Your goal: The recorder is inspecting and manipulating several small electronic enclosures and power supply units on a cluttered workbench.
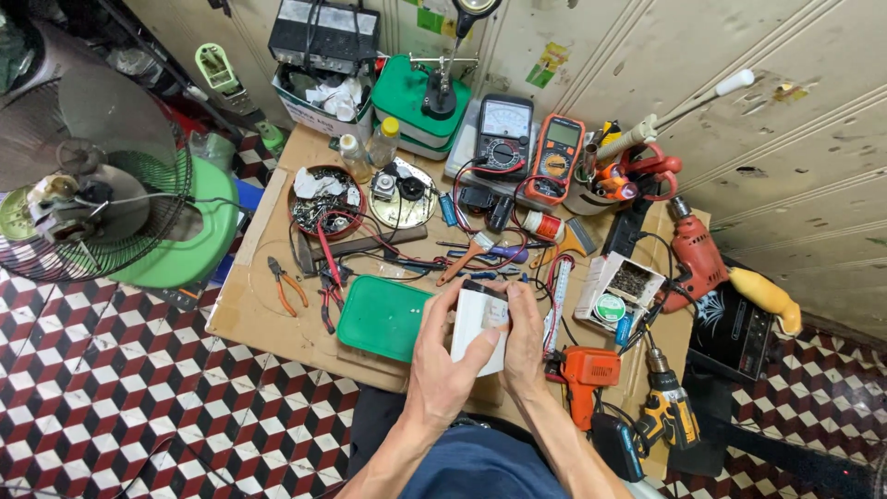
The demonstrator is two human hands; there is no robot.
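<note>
Bare bench point(245, 310) strip at left edge, beside pliers point(285, 282); green lid point(382, 317) left of hands; orange tool point(588, 374) right; tangled wires, meters crowd rear

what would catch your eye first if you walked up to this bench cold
Most likely the two hands at the near edge: the left hand and right hand grip a white cylindrical container between them, just right of a green lid. Behind them the cardboard-topped workbench is crowded with tools, notably a black multimeter beside an orange one. On the left, a stripped-down fan stands over the checkered floor.
</note>
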